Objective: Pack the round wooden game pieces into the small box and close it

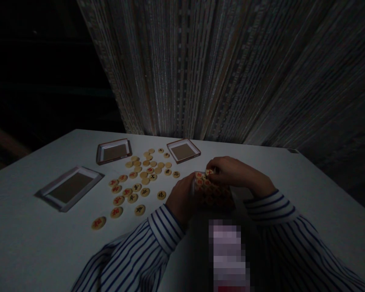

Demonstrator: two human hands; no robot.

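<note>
Round wooden Chinese chess pieces [145, 192] with red or black characters lie scattered across the white table, some of them blank side up. A box [231, 202] in front of me holds rows of such pieces, its lower part in deep shadow. My left hand [182, 197] grips the box's left side, most of its fingers hidden. Over the far edge of the box, my right hand [231, 171] pinches a Chinese chess piece [209, 172] with a black character between thumb and fingers.
Three shallow rectangular trays or lids stand on the white table [292, 186]: one near the left [69, 187], one at the back left [114, 151], one at the back middle [184, 150]. A striped curtain [182, 69] hangs behind the table. A small dark patch [293, 151] marks the far right corner.
</note>
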